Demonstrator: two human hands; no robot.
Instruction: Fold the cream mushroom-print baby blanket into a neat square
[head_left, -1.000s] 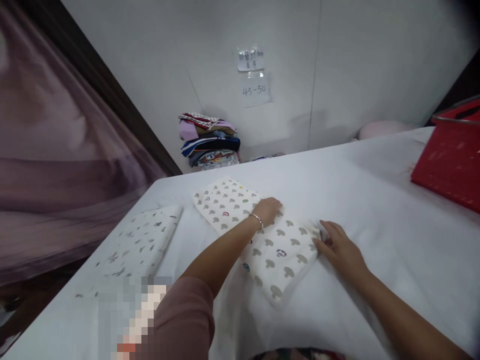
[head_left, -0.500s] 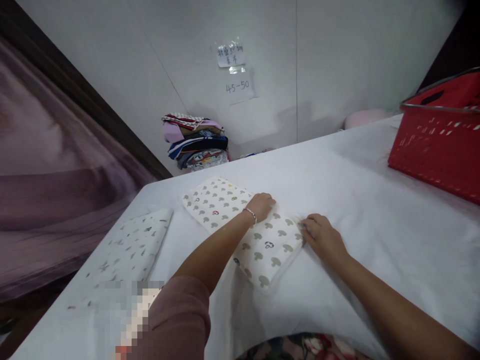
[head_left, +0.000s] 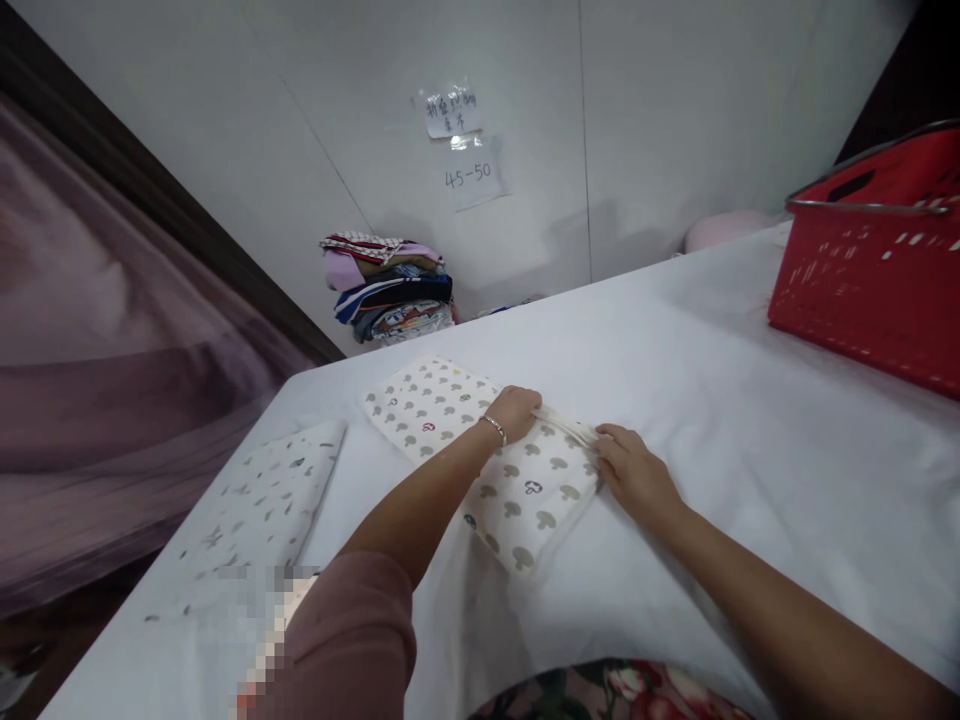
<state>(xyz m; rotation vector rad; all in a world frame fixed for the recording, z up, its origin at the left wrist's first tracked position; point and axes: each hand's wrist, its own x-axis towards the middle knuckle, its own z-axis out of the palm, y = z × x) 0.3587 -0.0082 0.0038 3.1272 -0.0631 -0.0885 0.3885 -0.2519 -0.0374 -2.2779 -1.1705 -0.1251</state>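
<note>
A white cloth with a mushroom print (head_left: 517,490) lies folded into a long strip on the white table (head_left: 712,400). My left hand (head_left: 516,408) rests on the strip's middle and pinches its far edge. My right hand (head_left: 634,475) grips the same edge at the strip's right end, and the edge is lifted a little off the table between both hands. A thin bracelet is on my left wrist.
A second folded white cloth with a small star print (head_left: 262,505) lies at the left. A red plastic basket (head_left: 870,260) stands at the right. A pile of folded colourful clothes (head_left: 390,285) sits against the back wall under two paper notes.
My right hand has slid left along the strip's edge and closed on it. The edge between both hands has risen off the table. The view shifted a little to the right.
</note>
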